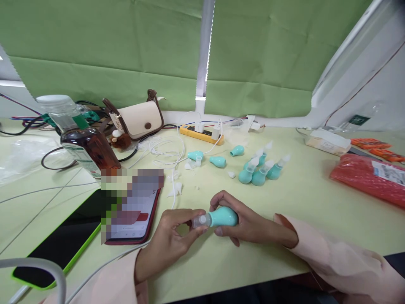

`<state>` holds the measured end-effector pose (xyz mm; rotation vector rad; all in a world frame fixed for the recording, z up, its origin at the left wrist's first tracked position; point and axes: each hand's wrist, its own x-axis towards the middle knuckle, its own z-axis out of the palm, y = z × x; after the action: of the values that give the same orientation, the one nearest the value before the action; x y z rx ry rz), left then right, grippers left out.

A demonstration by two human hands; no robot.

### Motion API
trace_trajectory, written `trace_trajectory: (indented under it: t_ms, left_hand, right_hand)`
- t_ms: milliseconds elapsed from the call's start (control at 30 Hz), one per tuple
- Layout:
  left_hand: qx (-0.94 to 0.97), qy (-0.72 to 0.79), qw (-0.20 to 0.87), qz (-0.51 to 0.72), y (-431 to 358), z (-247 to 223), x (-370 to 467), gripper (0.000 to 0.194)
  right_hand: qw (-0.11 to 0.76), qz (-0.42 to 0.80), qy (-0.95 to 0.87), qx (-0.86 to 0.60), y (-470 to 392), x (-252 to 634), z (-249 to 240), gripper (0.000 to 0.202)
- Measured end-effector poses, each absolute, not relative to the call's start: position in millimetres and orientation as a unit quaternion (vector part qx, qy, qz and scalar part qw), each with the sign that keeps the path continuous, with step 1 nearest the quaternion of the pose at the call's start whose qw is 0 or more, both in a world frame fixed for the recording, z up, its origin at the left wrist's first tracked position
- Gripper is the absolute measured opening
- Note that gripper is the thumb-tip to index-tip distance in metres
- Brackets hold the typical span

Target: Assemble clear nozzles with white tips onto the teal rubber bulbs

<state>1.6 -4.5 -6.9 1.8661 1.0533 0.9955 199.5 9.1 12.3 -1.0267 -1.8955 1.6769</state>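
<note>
Near the table's front edge, my right hand point(240, 223) wraps round a turquoise squeeze bulb point(224, 216) that lies on its side in the air. The bulb's narrow neck points left, into a clear plastic nozzle piece point(201, 220). My left hand point(174, 232) pinches that nozzle between thumb and fingers. Further back stands a cluster of several turquoise bulbs with clear nozzles point(258, 174). Loose bulbs without nozzles, such as one turquoise bulb point(218, 161) and another bulb point(237, 150), lie behind my hands. A third bulb point(195, 156) has a clear piece beside it.
Left of my hands lie a phone in a red case point(139, 219) and a green-edged phone point(63, 236). A dark bottle point(88, 147), a cream handbag point(139, 120) and a yellow power strip point(201, 134) stand behind. White cables cross the table point(284, 219). A red package point(367, 177) is at right.
</note>
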Motion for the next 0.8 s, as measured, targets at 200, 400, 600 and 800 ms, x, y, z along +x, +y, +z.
trace_trajectory:
  t_ms: [200,400,600,800]
  left_hand:
    - [0.796,0.396,0.292,0.353,-7,-3,1,0.019]
    - [0.826,0.365,0.282,0.323,-5,3,2,0.021]
    - [0.805,0.366,0.319,0.341,-5,2,3,0.019]
    - [0.667,0.422,0.452,0.415,-1,-4,2,0.024]
  right_hand:
    - [0.144,0.671,-0.634,-0.357,18,203,12,0.042]
    - [0.127,0.708,-0.604,-0.342,23,204,5,0.041]
    - [0.127,0.750,-0.558,-0.331,26,202,4,0.042]
    - [0.169,0.793,-0.518,-0.272,24,198,1,0.042]
